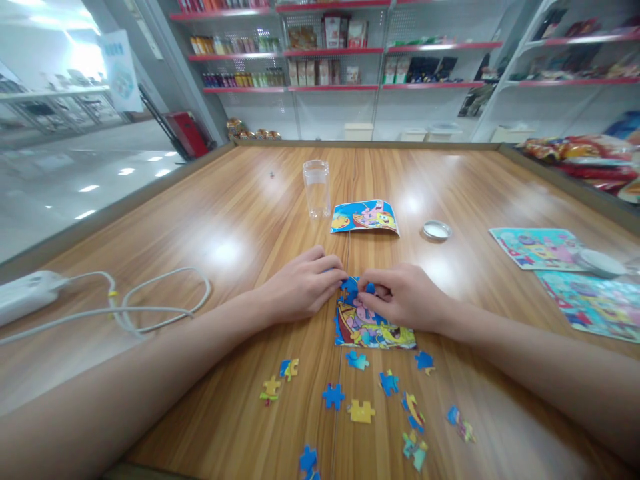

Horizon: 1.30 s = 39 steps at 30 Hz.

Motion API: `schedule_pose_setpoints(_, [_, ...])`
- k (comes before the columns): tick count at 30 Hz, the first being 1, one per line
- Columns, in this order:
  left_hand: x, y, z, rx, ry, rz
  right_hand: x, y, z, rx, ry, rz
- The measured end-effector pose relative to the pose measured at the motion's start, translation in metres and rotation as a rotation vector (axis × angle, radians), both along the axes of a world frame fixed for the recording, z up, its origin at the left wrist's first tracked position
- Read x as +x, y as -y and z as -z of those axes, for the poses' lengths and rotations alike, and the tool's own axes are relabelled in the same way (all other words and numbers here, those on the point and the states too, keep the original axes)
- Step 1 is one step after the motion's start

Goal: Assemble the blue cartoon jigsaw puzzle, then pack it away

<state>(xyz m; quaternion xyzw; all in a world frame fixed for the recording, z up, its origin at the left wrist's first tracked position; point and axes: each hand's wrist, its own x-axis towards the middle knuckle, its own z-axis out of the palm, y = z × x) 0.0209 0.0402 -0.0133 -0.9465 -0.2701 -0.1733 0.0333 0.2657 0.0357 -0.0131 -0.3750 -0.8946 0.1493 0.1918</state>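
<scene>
A partly assembled jigsaw puzzle with cartoon figures lies flat on the table between my hands. My right hand pinches a blue puzzle piece over its upper part and hides the upper right side. At the upper left corner, my left hand has its fingers curled together, fingertips at the puzzle's edge; what they hold, if anything, is mostly hidden. Several loose pieces lie nearer to me, among them a blue piece, a yellow piece and a green piece.
Beyond the puzzle are a curved picture card, a clear plastic jar and a round lid. More picture sheets lie right. A white power strip and its cable occupy the left. Stocked shelves stand behind.
</scene>
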Motion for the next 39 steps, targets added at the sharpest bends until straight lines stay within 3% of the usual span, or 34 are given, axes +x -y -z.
schedule_pose_setpoints(6, [-0.001,-0.001,-0.004,0.006,-0.023,-0.003,0.0,-0.001,0.0,-0.026,-0.014,-0.004])
schedule_pose_setpoints(12, [-0.021,-0.013,0.002,-0.009,0.122,-0.154,0.002,0.0,0.001,-0.04,-0.008,-0.004])
schedule_pose_setpoints(25, [-0.02,-0.01,0.004,-0.15,0.08,-0.162,0.0,-0.001,0.001,-0.012,0.0,0.008])
schedule_pose_setpoints(39, [-0.025,-0.002,-0.017,-0.131,-0.142,-0.147,0.001,-0.002,0.002,0.004,0.012,0.006])
